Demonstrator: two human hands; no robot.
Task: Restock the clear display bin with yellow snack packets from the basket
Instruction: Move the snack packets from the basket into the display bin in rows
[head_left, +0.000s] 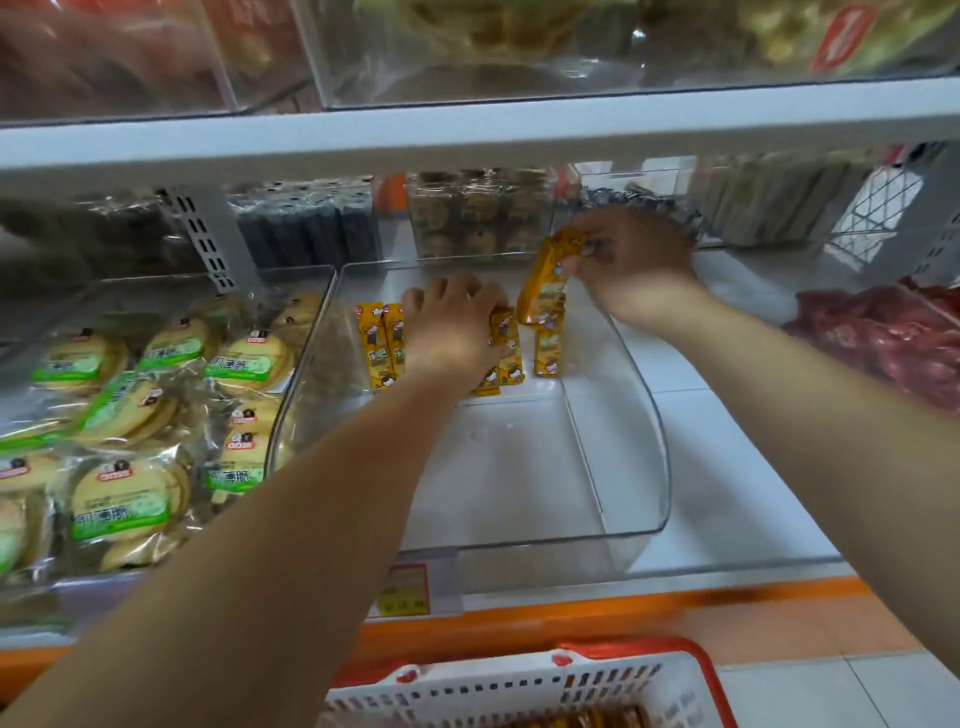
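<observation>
A clear display bin (639, 467) sits on the white shelf, mostly bare at its front. Several yellow snack packets (382, 345) lie in a row at its back. My left hand (457, 327) rests on that row, fingers curled over the middle packets. My right hand (631, 260) pinches the top of a yellow packet (545, 283) and holds it upright and tilted above the right end of the row. The white basket (519, 686) with a red rim shows at the bottom edge, more yellow packets visible inside.
A neighbouring clear bin (171, 291) on the left holds green-labelled biscuit packs (124, 499). Red-wrapped goods (883, 338) lie at the right. An upper shelf board (467, 140) overhangs the bin. A price tag (405, 590) is clipped to the orange shelf edge.
</observation>
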